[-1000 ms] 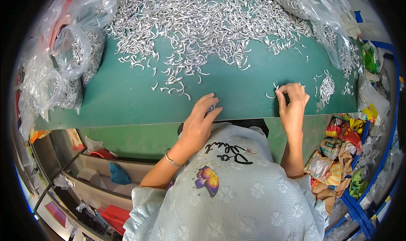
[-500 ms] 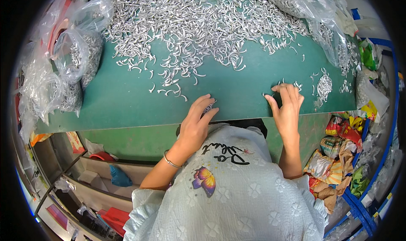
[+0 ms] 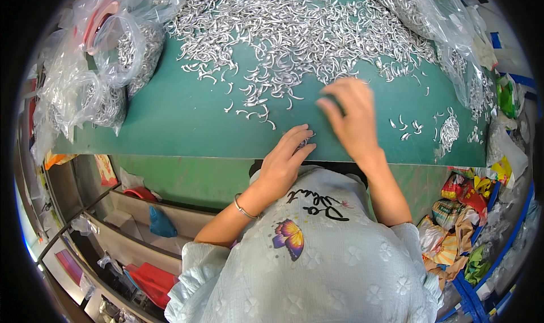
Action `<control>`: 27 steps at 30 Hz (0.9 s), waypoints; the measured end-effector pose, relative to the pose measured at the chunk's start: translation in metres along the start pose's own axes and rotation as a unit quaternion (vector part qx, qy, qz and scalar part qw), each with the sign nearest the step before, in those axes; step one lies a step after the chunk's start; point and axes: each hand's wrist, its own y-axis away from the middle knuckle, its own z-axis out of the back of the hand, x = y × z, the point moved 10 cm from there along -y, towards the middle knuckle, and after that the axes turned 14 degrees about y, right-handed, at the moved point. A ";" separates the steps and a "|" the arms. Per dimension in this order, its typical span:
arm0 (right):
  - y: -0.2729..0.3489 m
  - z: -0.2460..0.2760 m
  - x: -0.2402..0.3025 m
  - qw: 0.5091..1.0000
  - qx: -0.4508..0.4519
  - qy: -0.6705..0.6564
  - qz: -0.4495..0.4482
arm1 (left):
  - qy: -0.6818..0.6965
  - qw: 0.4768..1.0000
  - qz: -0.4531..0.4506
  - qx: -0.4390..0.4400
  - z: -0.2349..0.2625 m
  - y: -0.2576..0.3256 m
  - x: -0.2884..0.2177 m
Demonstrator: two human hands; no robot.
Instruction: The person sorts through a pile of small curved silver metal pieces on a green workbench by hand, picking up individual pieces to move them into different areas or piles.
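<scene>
My left hand (image 3: 281, 163) rests at the near edge of the green table, its fingers curled around a few small silvery curved metal pieces (image 3: 304, 144). My right hand (image 3: 357, 118) is over the table, to the right of it and farther back, blurred by motion. Its fingertips are close to the near fringe of a wide heap of similar curved metal pieces (image 3: 294, 31). Whether anything is between those fingers I cannot make out. Several loose pieces (image 3: 406, 128) lie to the right of this hand, and beyond them is a small tight pile (image 3: 449, 129).
Clear plastic bags of metal pieces (image 3: 107, 105) stand at the table's left end. Another clear bag (image 3: 447, 34) lies at the back right. Below the table's left side are shelving (image 3: 141, 232) and a red bin (image 3: 152, 283); colourful packets (image 3: 447, 232) are at the right.
My right hand has moved left and away from me, toward the heap. Loose pieces now show where it was. The left hand stays at the table edge; the whole view has shifted slightly.
</scene>
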 end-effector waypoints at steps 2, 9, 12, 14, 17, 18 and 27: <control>-0.003 -0.029 0.024 0.993 0.080 -0.076 0.030 | 0.026 1.000 0.007 -0.008 0.001 -0.001 0.000; 0.013 -0.024 0.016 0.985 0.152 -0.009 0.083 | -0.006 1.000 0.001 0.010 0.000 0.001 -0.001; 0.034 -0.012 0.013 0.977 0.202 -0.038 0.054 | -0.005 1.000 -0.006 0.005 -0.001 0.002 0.000; 0.034 -0.016 0.016 0.965 0.228 -0.126 0.040 | -0.002 1.000 -0.023 0.005 0.001 0.001 -0.001; 0.019 -0.018 0.002 0.965 0.206 -0.162 -0.011 | 0.000 1.000 -0.018 0.018 -0.001 0.002 0.001; 0.008 -0.019 -0.007 0.969 0.188 -0.157 -0.035 | -0.011 0.999 -0.021 0.024 0.000 -0.002 -0.003; -0.014 -0.033 0.010 0.988 0.109 0.067 0.084 | -0.030 0.997 -0.024 0.072 -0.006 -0.009 -0.007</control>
